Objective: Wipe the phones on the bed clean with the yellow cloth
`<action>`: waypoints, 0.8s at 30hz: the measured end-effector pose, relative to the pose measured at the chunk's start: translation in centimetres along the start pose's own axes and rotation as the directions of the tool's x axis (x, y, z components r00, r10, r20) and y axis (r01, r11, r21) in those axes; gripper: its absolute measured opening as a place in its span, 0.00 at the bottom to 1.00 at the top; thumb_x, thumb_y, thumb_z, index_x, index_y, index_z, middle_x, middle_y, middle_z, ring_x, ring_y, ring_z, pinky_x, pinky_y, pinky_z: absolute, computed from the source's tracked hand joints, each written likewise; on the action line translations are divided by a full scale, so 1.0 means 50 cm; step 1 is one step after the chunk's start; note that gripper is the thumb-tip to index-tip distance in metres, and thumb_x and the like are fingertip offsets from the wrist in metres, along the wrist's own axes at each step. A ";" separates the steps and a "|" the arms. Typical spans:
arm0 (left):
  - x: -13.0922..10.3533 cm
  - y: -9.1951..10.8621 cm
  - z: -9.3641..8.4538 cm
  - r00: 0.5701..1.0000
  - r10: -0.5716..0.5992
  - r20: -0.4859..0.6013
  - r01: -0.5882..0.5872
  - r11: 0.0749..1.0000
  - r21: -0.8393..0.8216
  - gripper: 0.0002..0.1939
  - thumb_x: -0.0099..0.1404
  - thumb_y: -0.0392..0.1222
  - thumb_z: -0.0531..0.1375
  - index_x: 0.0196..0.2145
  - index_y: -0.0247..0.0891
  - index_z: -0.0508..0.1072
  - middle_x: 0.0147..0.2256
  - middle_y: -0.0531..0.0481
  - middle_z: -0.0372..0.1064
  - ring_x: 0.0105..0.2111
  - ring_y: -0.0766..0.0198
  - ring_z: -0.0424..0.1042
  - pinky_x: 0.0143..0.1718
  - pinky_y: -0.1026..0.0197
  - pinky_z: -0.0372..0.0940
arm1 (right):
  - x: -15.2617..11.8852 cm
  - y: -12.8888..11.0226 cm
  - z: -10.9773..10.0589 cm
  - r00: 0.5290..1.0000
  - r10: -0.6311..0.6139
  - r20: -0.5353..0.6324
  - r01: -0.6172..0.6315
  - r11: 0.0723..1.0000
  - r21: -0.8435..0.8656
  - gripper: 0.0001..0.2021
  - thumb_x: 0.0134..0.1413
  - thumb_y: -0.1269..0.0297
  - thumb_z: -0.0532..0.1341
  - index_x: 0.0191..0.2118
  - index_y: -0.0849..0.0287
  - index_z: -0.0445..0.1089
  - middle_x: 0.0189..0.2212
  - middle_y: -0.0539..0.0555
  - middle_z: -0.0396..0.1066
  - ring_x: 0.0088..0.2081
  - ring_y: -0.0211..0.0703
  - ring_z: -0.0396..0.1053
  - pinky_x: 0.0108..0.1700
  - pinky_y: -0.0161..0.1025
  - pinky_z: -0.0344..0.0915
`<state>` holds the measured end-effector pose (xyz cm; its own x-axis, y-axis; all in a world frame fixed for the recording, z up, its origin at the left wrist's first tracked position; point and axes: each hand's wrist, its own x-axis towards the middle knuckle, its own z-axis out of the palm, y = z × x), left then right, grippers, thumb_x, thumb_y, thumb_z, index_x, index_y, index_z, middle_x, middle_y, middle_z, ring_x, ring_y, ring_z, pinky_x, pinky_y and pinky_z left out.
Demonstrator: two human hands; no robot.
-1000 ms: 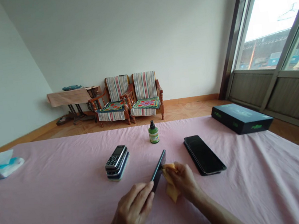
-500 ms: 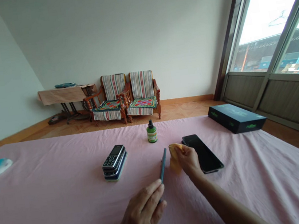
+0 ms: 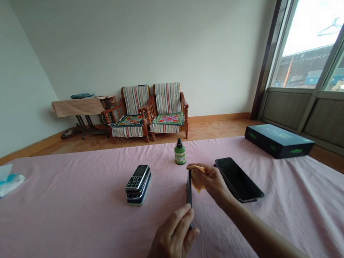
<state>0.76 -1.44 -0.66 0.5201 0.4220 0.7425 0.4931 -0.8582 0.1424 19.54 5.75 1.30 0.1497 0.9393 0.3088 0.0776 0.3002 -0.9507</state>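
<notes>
My left hand (image 3: 176, 236) is closed round the lower end of a thin dark phone (image 3: 189, 189), which stands edge-on to me above the pink cloth. In my right hand (image 3: 213, 180) is a yellow-orange cloth (image 3: 198, 180), pinched between the fingers and touching the phone's upper end. Just right of that hand lies a black tablet-like device (image 3: 240, 179), with another dark edge showing beneath it. To the left, a keypad phone (image 3: 138, 178) tops a small stack of phones. Beyond my hands stands a green bottle (image 3: 180, 154) with a black top.
The pink sheet (image 3: 77, 226) covers the surface before me. A black box (image 3: 279, 140) with green lettering sits at the far right. A white and blue tissue pack (image 3: 0, 185) lies at the left edge. Two wooden chairs (image 3: 169, 119) stand by the wall.
My right hand has brought the cloth left, onto the phone's upper end. The phone has turned more upright. The whole view has shifted slightly, so the scene sits further right.
</notes>
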 end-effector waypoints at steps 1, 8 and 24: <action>0.000 0.000 0.000 1.000 -0.006 -0.008 0.006 1.000 0.001 0.15 0.73 0.40 0.50 0.53 0.34 0.68 0.47 0.42 0.72 0.47 0.61 0.73 0.51 0.63 0.69 | -0.002 -0.004 0.000 1.000 -0.014 0.011 0.014 1.000 -0.006 0.19 0.52 0.52 0.59 0.40 0.62 0.77 0.33 0.56 0.76 0.32 0.42 0.70 0.32 0.35 0.64; 0.000 -0.001 0.001 1.000 -0.014 -0.021 0.015 1.000 0.009 0.15 0.73 0.39 0.51 0.53 0.35 0.67 0.47 0.42 0.72 0.48 0.60 0.73 0.51 0.63 0.69 | -0.018 0.021 0.004 0.993 -0.100 -0.060 0.092 0.988 -0.122 0.13 0.48 0.64 0.62 0.40 0.58 0.77 0.43 0.57 0.75 0.44 0.47 0.70 0.47 0.40 0.65; -0.008 -0.010 0.004 0.999 -0.036 0.001 0.036 0.999 0.028 0.15 0.73 0.40 0.51 0.54 0.35 0.67 0.48 0.44 0.71 0.49 0.62 0.72 0.52 0.65 0.67 | 0.022 0.007 0.018 0.961 -0.277 0.010 0.260 0.888 -0.379 0.08 0.54 0.67 0.60 0.33 0.58 0.79 0.28 0.53 0.69 0.29 0.39 0.69 0.31 0.33 0.61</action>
<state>0.44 -1.11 -1.14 0.5026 0.4529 0.7364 0.5307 -0.8341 0.1508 18.83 7.02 1.25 0.1122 0.8212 0.5595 0.4812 0.4478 -0.7536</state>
